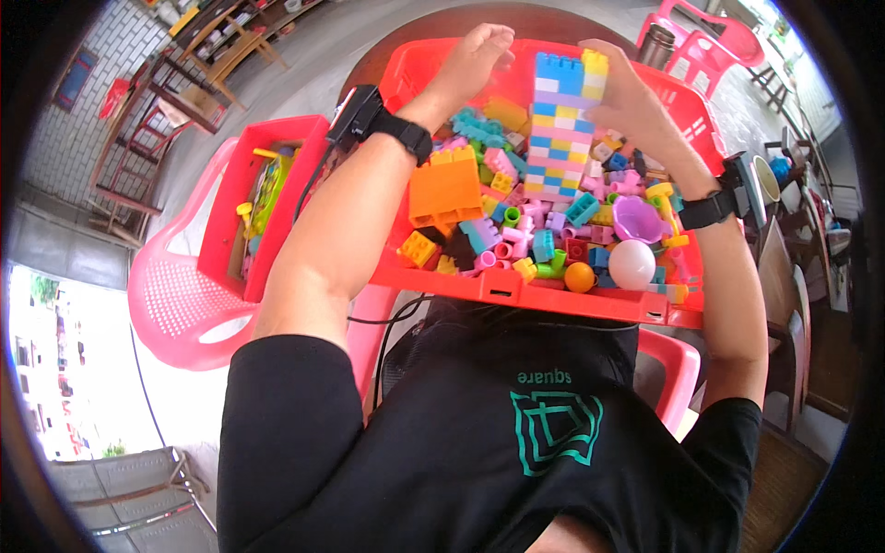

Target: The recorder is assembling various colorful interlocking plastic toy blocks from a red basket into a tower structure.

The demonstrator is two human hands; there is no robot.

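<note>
A tall tower of toy building blocks (558, 129) in pink, white, blue and yellow layers rises from the red bin (442, 279). My right hand (631, 97) wraps round the tower's upper right side, beside a yellow block (595, 69) at its top. To the left of the tower, my left hand (472, 66) hovers over the far part of the bin with loosely bent fingers and nothing visible in it. Loose blocks in many colours surround the tower's base. Among them are an orange block (447, 189), a purple bowl-like piece (636, 219), a white ball (631, 264) and an orange ball (579, 276).
The bin stands on a round brown table (387, 53). At the left, a smaller red bin (221, 221) with toys rests on a pink plastic chair (180, 295). A dark bottle (655, 46) is beyond the bin's far right. A black cable (392, 320) hangs beside my left arm.
</note>
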